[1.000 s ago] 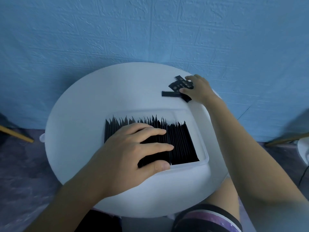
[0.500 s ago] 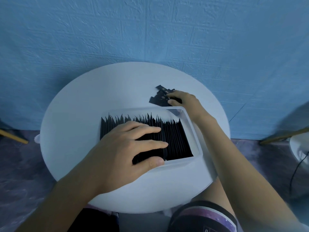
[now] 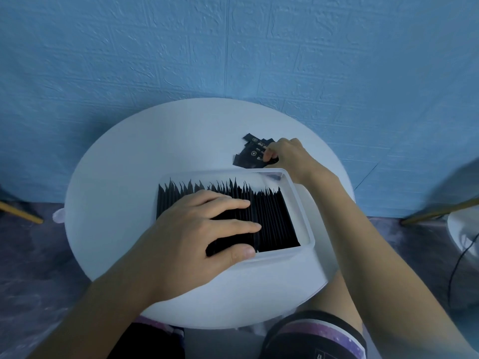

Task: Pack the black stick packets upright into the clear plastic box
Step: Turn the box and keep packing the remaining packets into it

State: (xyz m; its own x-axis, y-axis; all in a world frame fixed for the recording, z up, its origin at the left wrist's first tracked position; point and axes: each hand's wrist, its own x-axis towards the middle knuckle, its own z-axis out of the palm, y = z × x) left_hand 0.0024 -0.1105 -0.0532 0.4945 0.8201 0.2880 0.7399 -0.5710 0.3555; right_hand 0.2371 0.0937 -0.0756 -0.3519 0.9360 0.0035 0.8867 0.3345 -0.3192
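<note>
A clear plastic box (image 3: pixel 302 200) sits on a round white table (image 3: pixel 124 182). It holds a row of several black stick packets (image 3: pixel 269 216) standing upright. My left hand (image 3: pixel 202 229) lies flat on top of that row, fingers spread, pressing the packets toward the left. Just beyond the box's far right corner lies a small bunch of loose black stick packets (image 3: pixel 250 154) with white print. My right hand (image 3: pixel 285 154) has its fingertips pinched on the right end of that bunch.
A blue textured wall (image 3: pixel 233 47) rises right behind the table. A yellow chair leg (image 3: pixel 20 213) shows at far left, another leg (image 3: pixel 438 211) and a white object with a black cable (image 3: pixel 464 255) at far right. My knee is under the table's near right edge.
My right hand drew the loose packets from the far right of the table toward the box's far right corner and now pinches them there. The left hand stayed on the packed row.
</note>
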